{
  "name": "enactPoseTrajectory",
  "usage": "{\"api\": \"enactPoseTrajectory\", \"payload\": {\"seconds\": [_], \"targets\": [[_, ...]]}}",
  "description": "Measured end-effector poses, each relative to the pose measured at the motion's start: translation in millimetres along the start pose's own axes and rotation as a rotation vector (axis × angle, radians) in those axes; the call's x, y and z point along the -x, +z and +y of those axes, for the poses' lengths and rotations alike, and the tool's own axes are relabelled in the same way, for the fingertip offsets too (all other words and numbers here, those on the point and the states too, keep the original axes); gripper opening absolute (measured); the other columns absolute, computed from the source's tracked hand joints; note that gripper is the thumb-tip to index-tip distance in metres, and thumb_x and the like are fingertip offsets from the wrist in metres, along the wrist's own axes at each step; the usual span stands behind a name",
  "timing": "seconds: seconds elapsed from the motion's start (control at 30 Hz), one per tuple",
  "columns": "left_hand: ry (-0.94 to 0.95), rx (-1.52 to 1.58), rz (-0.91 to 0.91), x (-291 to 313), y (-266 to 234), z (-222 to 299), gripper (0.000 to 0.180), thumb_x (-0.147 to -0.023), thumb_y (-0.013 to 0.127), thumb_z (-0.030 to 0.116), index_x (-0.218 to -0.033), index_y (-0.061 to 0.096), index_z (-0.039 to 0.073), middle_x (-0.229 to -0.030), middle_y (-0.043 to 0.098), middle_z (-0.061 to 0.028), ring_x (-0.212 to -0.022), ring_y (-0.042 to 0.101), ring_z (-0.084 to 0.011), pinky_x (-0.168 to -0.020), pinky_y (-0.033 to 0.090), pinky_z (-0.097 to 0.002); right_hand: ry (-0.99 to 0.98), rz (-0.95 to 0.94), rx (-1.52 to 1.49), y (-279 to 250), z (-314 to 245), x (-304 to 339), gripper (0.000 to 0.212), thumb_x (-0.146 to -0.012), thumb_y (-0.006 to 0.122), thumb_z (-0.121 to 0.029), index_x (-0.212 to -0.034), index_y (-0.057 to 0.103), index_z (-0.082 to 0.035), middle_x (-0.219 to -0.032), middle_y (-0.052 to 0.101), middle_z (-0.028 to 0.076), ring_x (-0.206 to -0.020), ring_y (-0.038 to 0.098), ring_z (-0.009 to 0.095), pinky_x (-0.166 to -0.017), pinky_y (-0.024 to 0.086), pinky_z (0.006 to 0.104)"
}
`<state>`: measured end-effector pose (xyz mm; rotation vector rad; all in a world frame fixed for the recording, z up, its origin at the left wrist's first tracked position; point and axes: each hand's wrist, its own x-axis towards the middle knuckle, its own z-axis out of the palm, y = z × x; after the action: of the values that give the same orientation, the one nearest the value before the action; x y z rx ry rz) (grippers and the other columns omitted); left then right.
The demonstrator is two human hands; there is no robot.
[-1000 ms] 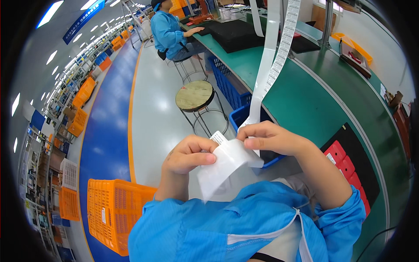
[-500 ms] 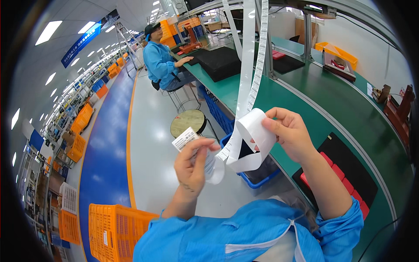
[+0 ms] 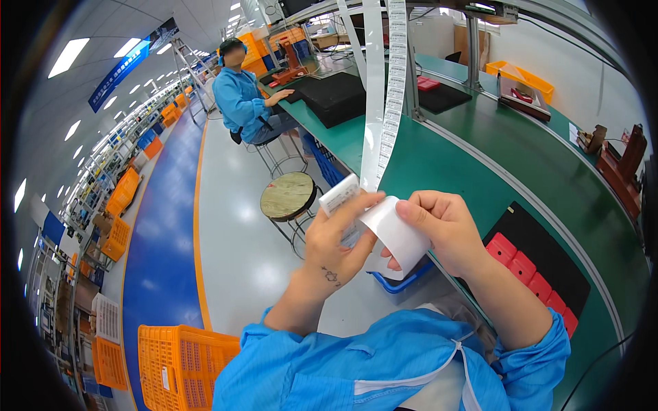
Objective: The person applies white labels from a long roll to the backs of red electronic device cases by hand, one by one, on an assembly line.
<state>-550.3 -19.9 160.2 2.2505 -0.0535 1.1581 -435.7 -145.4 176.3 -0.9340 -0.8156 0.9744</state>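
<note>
Fingers (image 3: pixel 355 207) of the left hand (image 3: pixel 330 248) close around printed labels (image 3: pixel 337 194). The right hand (image 3: pixel 449 229) pinches a white strip (image 3: pixel 399 233) by its edge, near the green desk (image 3: pixel 439 166).

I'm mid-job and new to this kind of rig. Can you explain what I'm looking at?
There's no robot here: these are a person's bare hands, seen from a fisheye camera worn on the head, so straight edges bend near the rim. The left hand grips a printed strip, partly hidden by its fingers. The right hand pinches a curved white strip. Behind them hang long strips, some printed. On the green bench, red pieces lie on a black mat. A round stool stands nearby; a co-worker sits farther along.
</note>
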Motion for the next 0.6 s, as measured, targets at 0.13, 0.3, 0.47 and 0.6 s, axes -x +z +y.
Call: {"api": "enactPoseTrajectory", "payload": {"seconds": [0.13, 0.3, 0.47, 0.6], "targets": [[-0.063, 0.223, 0.023, 7.8, 10.1, -4.6, 0.032, -0.071, 0.053, -0.003, -0.103, 0.055, -0.002, -0.090, 0.057, -0.0158, -0.083, 0.056, -0.0233, -0.076, 0.042, -0.0316, -0.048, 0.014, 0.045, -1.0, 4.9, 1.6, 0.028, -0.084, 0.052, -0.022, -0.082, 0.052, 0.006, -0.071, 0.059, 0.015, -0.056, 0.061, 0.020, -0.049, 0.050, 0.0261], [-0.198, 0.559, 0.091, 18.8, 24.9, 2.5, 0.023, -0.076, 0.056, 0.004, -0.097, 0.055, -0.005, -0.079, 0.058, -0.0089, -0.068, 0.054, -0.0139, -0.060, 0.042, -0.0233, -0.194, 0.159, 0.244, 3.2, 9.9, 3.0, 0.027, -0.084, 0.054, -0.022, -0.073, 0.056, 0.002, -0.065, 0.058, 0.006, -0.054, 0.053, 0.007, -0.046, 0.041, 0.0176], [-0.185, 0.332, 0.416, 26.9, 10.6, -9.9, 0.018, -0.077, 0.056, 0.001, -0.095, 0.056, -0.003, -0.085, 0.059, -0.0092, -0.075, 0.056, -0.0125, -0.066, 0.045, -0.0232, -0.192, 0.132, 0.440, 6.8, 18.2, -1.1, 0.026, -0.085, 0.052, -0.021, -0.074, 0.058, 0.002, -0.064, 0.057, 0.003, -0.056, 0.051, 0.005, -0.050, 0.039, 0.0179], [-0.001, 0.496, 0.709, 31.7, -63.0, -3.2, 0.024, -0.082, 0.052, 0.007, -0.103, 0.052, -0.004, -0.089, 0.058, -0.0117, -0.080, 0.057, -0.0162, -0.070, 0.048, -0.0252, -0.569, 0.258, 0.667, -10.7, 28.6, -24.3, 0.017, -0.082, 0.051, -0.013, -0.082, 0.058, 0.003, -0.070, 0.060, 0.008, -0.065, 0.057, 0.012, -0.060, 0.044, 0.0237]]}}
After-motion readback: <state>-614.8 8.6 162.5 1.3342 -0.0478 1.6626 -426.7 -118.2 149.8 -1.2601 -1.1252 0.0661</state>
